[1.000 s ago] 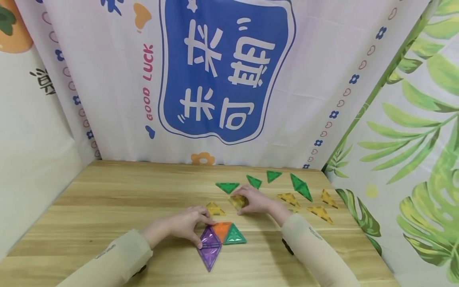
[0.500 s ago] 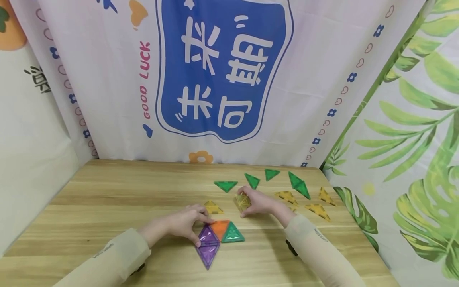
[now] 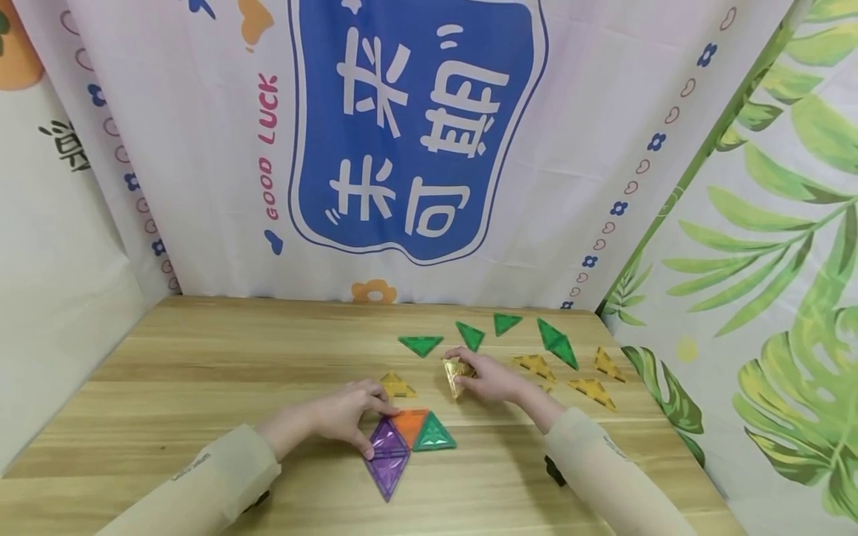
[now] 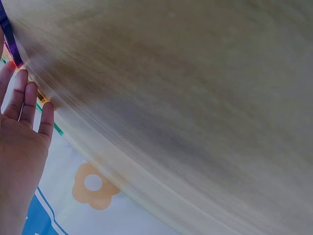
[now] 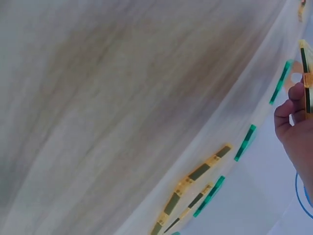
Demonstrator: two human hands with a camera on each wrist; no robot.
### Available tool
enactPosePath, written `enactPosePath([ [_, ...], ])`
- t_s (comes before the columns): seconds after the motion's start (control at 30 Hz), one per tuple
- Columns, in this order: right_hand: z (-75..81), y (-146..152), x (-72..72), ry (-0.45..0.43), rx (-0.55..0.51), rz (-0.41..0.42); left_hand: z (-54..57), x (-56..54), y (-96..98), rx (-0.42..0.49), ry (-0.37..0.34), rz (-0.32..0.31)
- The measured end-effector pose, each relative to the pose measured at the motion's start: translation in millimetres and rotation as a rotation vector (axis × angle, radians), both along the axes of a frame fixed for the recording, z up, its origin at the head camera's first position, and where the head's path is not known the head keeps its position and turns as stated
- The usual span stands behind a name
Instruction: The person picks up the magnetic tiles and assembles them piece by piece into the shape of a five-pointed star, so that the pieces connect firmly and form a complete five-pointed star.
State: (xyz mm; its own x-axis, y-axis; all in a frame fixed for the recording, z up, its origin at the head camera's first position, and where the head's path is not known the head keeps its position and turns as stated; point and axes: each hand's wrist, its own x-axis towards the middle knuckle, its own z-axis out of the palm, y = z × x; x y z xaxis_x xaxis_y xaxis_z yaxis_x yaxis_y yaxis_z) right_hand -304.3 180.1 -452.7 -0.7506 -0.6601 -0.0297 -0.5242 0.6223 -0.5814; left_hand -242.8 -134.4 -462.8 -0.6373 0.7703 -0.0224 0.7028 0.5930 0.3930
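Note:
At the table's front middle lie two purple triangular magnetic tiles [image 3: 389,470], edge to edge, with an orange tile [image 3: 409,424] and a teal tile [image 3: 434,434] adjoining to the right. My left hand [image 3: 340,414] holds the upper purple tile between thumb and index finger; its other fingers extend in the left wrist view, beside a purple edge [image 4: 11,41]. My right hand [image 3: 494,380] pinches a yellow triangular tile [image 3: 452,377], tilted up on edge. In the right wrist view that yellow tile [image 5: 306,63] shows at the right border, fingers partly hidden behind it.
A single yellow tile [image 3: 398,385] lies just beyond the joined tiles. Several green tiles [image 3: 471,336] are spread at the back right, with more yellow tiles [image 3: 593,393] right of my right hand. A printed curtain [image 3: 221,223] hangs behind the table [image 3: 234,357].
My right hand has lifted the yellow tile from lying near the table to a tilted, nearly upright pose and shifted slightly right. My left hand stays at the purple tile.

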Motion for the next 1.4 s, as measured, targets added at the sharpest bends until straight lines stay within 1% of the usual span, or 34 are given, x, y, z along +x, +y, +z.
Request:
enactPosePath([
  [0.23, 9.9, 0, 12.7, 0.045, -0.058, -0.036, 0.7, 0.6, -0.7, -0.004, 0.001, 0.006],
  [0.4, 17.7, 2, 21.8, 0.059, -0.109, -0.035, 0.6, 0.5, -0.1, -0.001, 0.004, 0.001],
  [0.53, 21.7, 2, 28.2, 0.049, -0.153, -0.01, -0.6, 1.1, -1.0, 0.015, 0.007, -0.006],
  [0.73, 25.5, 1, 38.2, 0.021, -0.208, 0.073, -2.6, -0.2, -1.7, 0.022, 0.015, -0.011],
  [0.83, 26.2, 0, 44.2, -0.016, -0.232, 0.073, -3.5, -1.3, -1.6, 0.015, 0.013, -0.007],
  [0.87, 27.6, -2, 47.2, -0.028, -0.235, 0.068, -3.4, -1.3, -1.6, 0.012, 0.005, -0.003],
  [0.9, 32.1, -3, 51.9, -0.039, -0.24, 0.062, -3.8, -1.5, -1.6, 0.009, 0.001, -0.001],
  [1.07, 33.1, -3, 62.3, -0.087, -0.254, 0.063, -2.1, -0.5, -0.1, 0.011, -0.017, 0.013],
  [1.13, 28.0, -2, 62.7, -0.098, -0.262, 0.075, -0.6, 0.1, 0.3, 0.011, -0.013, 0.014],
  [1.17, 27.9, -3, 64.4, -0.1, -0.265, 0.085, 0.6, 0.7, 0.5, 0.012, -0.013, 0.013],
  [1.3, 25.8, -4, 72.3, -0.117, -0.242, 0.074, 3.0, 2.2, 0.0, 0.006, -0.013, 0.013],
  [1.4, 20.9, -5, 76.6, -0.136, -0.22, 0.056, 3.1, 2.5, -0.1, 0.001, -0.013, 0.014],
])
